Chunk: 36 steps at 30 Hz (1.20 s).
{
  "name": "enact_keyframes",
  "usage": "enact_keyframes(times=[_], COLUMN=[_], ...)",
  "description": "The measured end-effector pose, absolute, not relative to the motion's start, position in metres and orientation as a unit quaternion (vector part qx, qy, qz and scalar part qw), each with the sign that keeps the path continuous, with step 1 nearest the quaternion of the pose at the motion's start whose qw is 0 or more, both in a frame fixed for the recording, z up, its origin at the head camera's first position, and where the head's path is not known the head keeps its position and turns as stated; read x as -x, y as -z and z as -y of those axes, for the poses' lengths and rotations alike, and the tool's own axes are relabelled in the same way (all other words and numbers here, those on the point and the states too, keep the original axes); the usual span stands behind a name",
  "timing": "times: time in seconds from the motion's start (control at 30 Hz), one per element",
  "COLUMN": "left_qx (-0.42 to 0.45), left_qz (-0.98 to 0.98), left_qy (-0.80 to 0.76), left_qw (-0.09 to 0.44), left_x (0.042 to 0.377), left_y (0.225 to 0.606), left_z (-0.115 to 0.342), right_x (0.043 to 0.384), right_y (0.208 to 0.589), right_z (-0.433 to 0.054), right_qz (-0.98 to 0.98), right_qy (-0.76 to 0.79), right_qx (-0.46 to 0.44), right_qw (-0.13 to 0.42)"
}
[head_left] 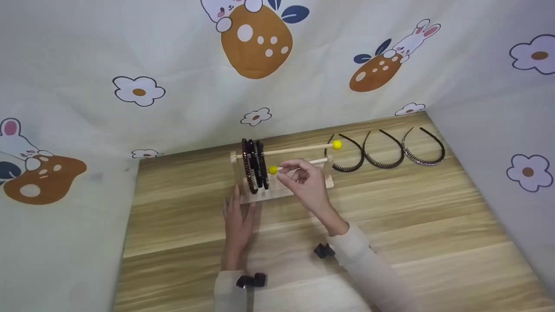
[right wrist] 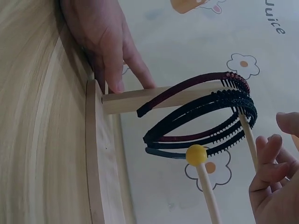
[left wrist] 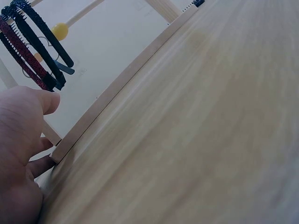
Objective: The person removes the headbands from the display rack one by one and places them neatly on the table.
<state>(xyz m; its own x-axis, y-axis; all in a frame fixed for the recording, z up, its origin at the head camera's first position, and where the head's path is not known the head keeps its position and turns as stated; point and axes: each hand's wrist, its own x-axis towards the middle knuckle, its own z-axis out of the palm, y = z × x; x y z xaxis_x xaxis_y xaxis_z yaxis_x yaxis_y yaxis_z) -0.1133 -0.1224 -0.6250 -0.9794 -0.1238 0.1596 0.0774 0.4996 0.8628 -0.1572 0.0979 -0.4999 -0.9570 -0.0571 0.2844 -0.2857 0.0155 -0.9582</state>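
A wooden stand carries two rods tipped with yellow balls. Several dark, toothed headbands, one of them dark red, hang on the upper rod near its left end. My left hand touches the left end of the stand, its fingers extended by the base and upright post. Over the stand, my right hand hovers close to the lower rod's yellow ball. In the right wrist view, that hand's loosely bent fingers and thumb are apart, with nothing between them.
Three more headbands lie in a row on the wooden table, right of the stand. Behind stands a printed cloth backdrop. The upper rod's yellow ball sticks out at the right, near the closest headband.
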Motion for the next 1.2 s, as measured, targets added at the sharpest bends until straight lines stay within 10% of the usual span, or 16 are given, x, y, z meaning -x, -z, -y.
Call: enact_keyframes(times=[1.2], left_qx=[-0.006], left_qz=[0.864], left_qy=[0.492], left_qw=[0.111], left_x=[0.115], left_y=[0.625], left_z=[0.122], right_x=[0.165], right_y=[0.512], right_z=[-0.066], right_qz=[0.705], right_qy=[-0.702], right_qx=[-0.102], right_qw=[-0.005])
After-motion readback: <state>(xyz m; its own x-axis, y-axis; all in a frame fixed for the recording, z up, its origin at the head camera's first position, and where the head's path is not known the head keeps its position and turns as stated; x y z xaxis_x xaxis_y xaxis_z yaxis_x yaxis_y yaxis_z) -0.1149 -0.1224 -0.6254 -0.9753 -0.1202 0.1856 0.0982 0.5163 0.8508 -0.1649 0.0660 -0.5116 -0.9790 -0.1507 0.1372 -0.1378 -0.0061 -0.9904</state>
